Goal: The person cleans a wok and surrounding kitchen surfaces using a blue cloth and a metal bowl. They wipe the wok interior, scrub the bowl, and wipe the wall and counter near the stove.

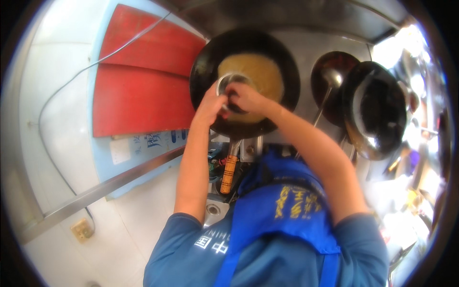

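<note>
A large black wok [202, 71] with a wooden handle lies before me, holding a pool of yellowish liquid [265, 71]. Over its near left part my left hand [211, 104] grips the rim of a round metal bowl [224, 79]. My right hand [245, 97] reaches into that bowl with its fingers bent; whether they pinch anything is hidden. Something small and reddish shows just under the left fingers, too blurred to name.
Right of the wok are a dark pan with a metal ladle [333, 78] in it and a tilted black wok [376, 111]. Red panels [143, 97] stand at the left, with a cable [82, 70] and a metal rail [118, 179]. A wall socket [81, 230] is lower left.
</note>
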The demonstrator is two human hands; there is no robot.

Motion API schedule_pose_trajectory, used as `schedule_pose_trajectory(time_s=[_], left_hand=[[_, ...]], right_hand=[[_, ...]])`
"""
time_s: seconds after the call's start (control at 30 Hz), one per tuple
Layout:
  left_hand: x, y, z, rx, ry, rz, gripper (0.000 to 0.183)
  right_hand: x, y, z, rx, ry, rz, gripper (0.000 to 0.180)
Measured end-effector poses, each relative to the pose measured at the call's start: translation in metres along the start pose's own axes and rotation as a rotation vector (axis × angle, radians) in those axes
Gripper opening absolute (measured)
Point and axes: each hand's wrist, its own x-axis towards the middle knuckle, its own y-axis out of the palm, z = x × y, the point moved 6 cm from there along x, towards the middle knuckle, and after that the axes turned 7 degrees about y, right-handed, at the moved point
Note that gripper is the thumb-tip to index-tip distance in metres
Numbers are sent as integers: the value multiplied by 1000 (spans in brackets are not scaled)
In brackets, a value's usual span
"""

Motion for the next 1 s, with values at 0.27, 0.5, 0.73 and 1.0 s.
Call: schedule_pose_trajectory(time_s=[0.27, 0.5, 0.73, 1.0], left_hand=[[-3, -9, -3, 179, -47, 27, 54], [14, -15, 16, 253, 333, -371, 43], [13, -32, -1, 671, 638, -562, 35], [66, -37, 134, -402, -289, -518, 16]], right_hand=[[-10, 8, 17, -831, -210, 24, 41], [-1, 20, 5, -97, 147, -80, 29], [-11, -36, -26, -498, 329, -283, 30], [-53, -7, 0, 219, 291, -515, 20]])
